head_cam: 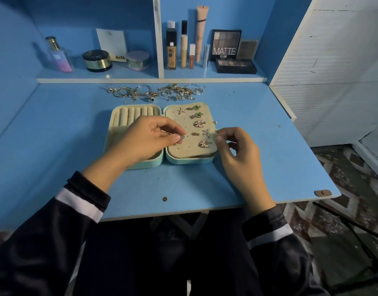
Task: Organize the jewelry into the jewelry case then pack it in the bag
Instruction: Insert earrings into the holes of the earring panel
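Head view: my left hand (145, 137) pinches an earring (181, 138) over the case (185, 161); my right hand (235, 150) curls beside it, grip unclear. I should seat the post squarely.

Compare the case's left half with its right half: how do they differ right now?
The left half has padded ring rolls with no jewelry visible on them; the right half is a flat holed panel carrying several earrings. The left hand, pinching an earring, hides the left half's near part; the right half shows almost fully. Both have beige lining and mint shells.
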A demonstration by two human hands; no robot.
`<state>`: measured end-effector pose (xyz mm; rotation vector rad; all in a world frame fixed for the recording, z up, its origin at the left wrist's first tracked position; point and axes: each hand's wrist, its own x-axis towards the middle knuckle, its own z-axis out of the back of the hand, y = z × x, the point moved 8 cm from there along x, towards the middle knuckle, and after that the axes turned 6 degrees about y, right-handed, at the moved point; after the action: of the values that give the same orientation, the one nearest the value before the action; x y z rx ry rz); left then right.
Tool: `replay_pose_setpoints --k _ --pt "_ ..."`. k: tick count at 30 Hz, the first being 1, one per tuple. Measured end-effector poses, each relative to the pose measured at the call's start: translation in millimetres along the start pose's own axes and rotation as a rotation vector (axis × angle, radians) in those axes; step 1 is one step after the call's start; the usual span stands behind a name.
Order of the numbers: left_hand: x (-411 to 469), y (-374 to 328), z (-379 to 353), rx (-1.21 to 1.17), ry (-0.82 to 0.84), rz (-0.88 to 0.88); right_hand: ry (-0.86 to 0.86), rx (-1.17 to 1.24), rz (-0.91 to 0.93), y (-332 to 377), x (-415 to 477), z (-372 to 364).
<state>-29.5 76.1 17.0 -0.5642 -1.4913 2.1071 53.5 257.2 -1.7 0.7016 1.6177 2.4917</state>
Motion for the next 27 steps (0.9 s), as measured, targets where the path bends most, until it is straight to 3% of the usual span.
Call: replay_pose_setpoints --k 12,27 --pt "-5 -1 3 0.051 0.035 0.022 -0.027 0.181 0.035 13 2 -1" --pt "0 -6 -4 0.065 0.065 0.053 -0.031 0.204 0.056 20 8 -4"
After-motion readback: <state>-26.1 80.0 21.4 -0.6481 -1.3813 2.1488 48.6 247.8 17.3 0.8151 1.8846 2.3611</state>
